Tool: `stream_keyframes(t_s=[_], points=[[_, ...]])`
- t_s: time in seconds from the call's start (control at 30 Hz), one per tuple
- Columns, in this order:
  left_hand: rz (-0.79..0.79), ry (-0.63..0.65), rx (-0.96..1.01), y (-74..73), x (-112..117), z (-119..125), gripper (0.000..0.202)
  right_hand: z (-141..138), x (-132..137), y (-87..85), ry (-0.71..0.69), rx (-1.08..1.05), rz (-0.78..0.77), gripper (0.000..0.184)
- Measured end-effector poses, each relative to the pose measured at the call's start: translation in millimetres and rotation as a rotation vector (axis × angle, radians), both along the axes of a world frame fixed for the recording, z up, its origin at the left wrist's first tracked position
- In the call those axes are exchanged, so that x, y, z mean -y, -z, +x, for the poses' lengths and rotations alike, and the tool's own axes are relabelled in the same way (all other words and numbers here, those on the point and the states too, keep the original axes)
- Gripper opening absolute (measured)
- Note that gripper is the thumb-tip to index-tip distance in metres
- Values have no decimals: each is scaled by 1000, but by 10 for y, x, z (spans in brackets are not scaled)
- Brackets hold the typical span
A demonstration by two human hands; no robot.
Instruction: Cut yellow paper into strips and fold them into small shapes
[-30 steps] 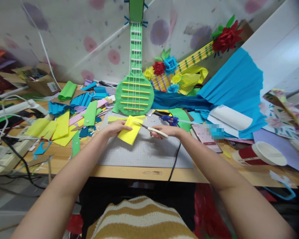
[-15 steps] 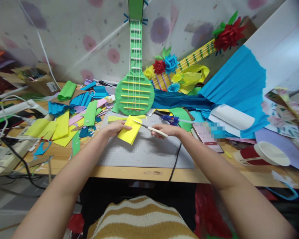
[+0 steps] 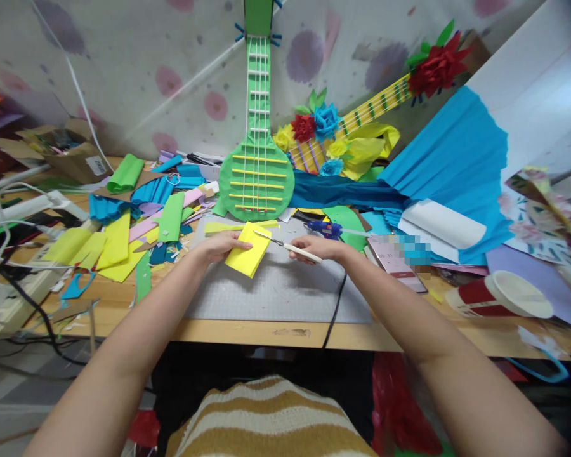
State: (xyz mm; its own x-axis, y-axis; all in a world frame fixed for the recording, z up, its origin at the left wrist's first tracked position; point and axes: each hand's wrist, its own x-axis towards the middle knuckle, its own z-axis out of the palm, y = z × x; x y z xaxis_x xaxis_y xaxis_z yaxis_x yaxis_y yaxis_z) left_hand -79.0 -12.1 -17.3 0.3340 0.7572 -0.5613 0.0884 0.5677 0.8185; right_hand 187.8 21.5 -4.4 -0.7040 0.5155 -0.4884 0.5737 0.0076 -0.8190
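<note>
"31" on phone (image 3: 391, 264) screen, carton label (image 3: 96, 166) too small to read

Arms (image 3: 137, 330) outstretched; left hand (image 3: 224, 245) pinching, right hand (image 3: 310, 248) curled.

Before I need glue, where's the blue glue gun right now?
In the head view, the blue glue gun lies right of centre, just beyond the right hand and its scissors.

Mid-frame, holding yellow paper (image 3: 246, 255) in left hand (image 3: 224, 245), scissors (image 3: 305, 254) in right hand (image 3: 322, 247), below green stringed instrument (image 3: 240, 184), upper centre.
</note>
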Motion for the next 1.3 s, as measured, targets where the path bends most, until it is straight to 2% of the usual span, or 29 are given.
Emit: stream_keyframes(t_s=[0.23, 0.43, 0.7, 0.97, 1.3], points=[[-6, 0, 14, 38, -16, -38, 37, -19, -19, -28, 9, 28, 17, 35], [10, -26, 27, 18, 3, -20, 39, -33, -19, -14, -57, -32, 47, 29], [32, -11, 12, -16, 5, 110, 39, -62, -107, 48, -143, -137, -152, 20], [11, -21, 16, -32, 15, 139, 36, -35, -93, -14, -117, -123, -66, 26], [-14, -25, 83, -17, 4, 156, 39, -36, -126, -16, -35, -57, -76, 31]])
